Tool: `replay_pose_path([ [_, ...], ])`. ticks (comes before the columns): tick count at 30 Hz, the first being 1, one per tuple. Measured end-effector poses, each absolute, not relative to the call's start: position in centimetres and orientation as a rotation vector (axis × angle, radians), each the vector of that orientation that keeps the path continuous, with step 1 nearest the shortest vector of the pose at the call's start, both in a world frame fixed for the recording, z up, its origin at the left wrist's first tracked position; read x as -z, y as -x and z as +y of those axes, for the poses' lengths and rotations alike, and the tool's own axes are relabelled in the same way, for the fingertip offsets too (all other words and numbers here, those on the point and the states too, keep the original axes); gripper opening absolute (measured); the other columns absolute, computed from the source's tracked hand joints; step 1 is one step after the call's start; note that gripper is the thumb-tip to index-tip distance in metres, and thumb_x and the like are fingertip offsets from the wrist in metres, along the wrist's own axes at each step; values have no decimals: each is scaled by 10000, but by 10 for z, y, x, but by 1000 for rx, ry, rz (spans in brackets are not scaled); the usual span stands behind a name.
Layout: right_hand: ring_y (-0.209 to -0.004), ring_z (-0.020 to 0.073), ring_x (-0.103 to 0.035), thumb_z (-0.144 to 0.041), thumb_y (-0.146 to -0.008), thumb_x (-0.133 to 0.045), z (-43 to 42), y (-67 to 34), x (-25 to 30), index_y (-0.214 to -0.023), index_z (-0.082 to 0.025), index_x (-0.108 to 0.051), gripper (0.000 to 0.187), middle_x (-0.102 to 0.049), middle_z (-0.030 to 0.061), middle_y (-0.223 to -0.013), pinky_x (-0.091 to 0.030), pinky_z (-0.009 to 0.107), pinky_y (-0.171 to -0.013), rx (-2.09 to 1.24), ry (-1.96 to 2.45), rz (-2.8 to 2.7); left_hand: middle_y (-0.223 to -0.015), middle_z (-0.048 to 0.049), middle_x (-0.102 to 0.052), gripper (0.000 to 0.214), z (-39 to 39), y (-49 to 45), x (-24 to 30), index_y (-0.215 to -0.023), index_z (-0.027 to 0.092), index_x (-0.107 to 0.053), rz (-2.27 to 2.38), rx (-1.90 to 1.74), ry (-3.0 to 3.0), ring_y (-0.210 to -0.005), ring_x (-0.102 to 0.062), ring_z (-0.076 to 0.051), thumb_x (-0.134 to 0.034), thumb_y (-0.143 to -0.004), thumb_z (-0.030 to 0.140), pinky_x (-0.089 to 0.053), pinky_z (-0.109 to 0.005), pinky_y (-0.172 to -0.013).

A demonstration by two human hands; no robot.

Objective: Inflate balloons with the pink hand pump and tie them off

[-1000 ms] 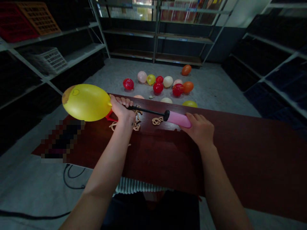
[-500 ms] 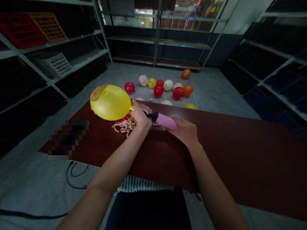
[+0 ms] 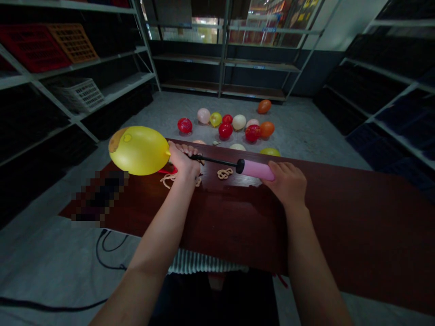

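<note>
A person is holding a pump [image 3: 255, 170] in both hands, with a yellow balloon [image 3: 140, 151] hanging at its left end.
The fingers of the left hand [image 3: 185, 159] are wrapping around the pump's black left end, at the yellow balloon's neck, and are hiding how the two are joining. The fingers of the right hand [image 3: 290, 181] are clasping the right end of the pump's pink barrel [image 3: 260, 171], while its thin black rod [image 3: 219, 160] is showing between the hands. Just below the pump, a small beige coil [image 3: 224, 174] is lying on the dark red-brown table [image 3: 356, 217]; to the pump's left, more beige strands [image 3: 166, 180] are lying. Beyond the pump, red, white, orange and yellow balloons [image 3: 225, 131] are resting on the grey floor [image 3: 299, 117].
</note>
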State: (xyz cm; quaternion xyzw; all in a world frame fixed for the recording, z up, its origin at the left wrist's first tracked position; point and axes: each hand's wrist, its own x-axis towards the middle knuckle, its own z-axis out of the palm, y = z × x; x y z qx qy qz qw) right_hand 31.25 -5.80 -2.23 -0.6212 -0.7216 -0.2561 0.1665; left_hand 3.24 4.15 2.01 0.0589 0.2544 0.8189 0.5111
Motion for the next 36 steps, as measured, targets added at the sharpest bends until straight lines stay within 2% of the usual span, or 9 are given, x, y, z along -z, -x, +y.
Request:
replay_pose_path([
  [3, -954, 282, -599, -386, -868, -630, -58, -316, 22, -1141, -181, -679, 346, -728, 100, -989, -379, 355, -782, 721, 1766, -2038, -462, 75, -216, 535, 43, -26, -20, -587, 203, -229, 640, -1986, -167, -366, -225, -66, -500, -1019, 367, -234, -243, -421],
  [7, -883, 262, -598, -399, -876, -620, -59, -314, 24, -1152, -174, -679, 361, -718, 98, -975, -369, 341, -739, 640, 1797, -2045, -467, 69, -217, 546, 40, -30, -20, -587, 205, -233, 624, -2001, -209, -368, -215, -70, -500, -1027, 388, -219, -251, -411],
  [11, -835, 245, -602, -423, -886, -614, -60, -305, 22, -1091, -182, -685, 324, -714, 93, -942, -351, 329, -706, 595, 1800, -2112, -450, 66, -220, 537, 34, -43, -20, -583, 200, -242, 599, -1971, -187, -358, -208, -72, -414, -1068, 353, -210, -245, -400],
  [21, -695, 211, -633, -455, -804, -653, -62, -254, 25, -962, -189, -689, 311, -733, 74, -814, -288, 304, -608, 453, 1784, -2171, -415, 63, -240, 580, 9, -87, -20, -545, 196, -264, 563, -1824, -286, -324, -212, -72, -422, -1073, 377, -197, -244, -374],
  [27, -738, 198, -657, -500, -858, -635, -58, -247, 28, -1075, -198, -691, 376, -751, 60, -879, -329, 302, -638, 444, 1685, -2115, -424, 69, -244, 588, 16, -75, -21, -553, 200, -255, 596, -1859, -268, -330, -211, -69, -481, -1050, 419, -201, -243, -377],
  [31, -753, 201, -644, -547, -899, -599, -55, -246, 32, -1068, -186, -687, 408, -739, 60, -871, -331, 307, -655, 459, 1658, -2115, -440, 72, -235, 551, 24, -64, -20, -578, 205, -250, 600, -1875, -234, -338, -215, -68, -460, -1054, 387, -192, -245, -387],
  [36, -827, 219, -616, -489, -920, -598, -56, -268, 29, -1150, -191, -666, 383, -728, 73, -940, -334, 327, -702, 583, 1682, -2140, -454, 79, -226, 529, 30, -47, -24, -608, 207, -221, 629, -1886, -183, -350, -226, -60, -440, -1057, 381, -211, -241, -420],
])
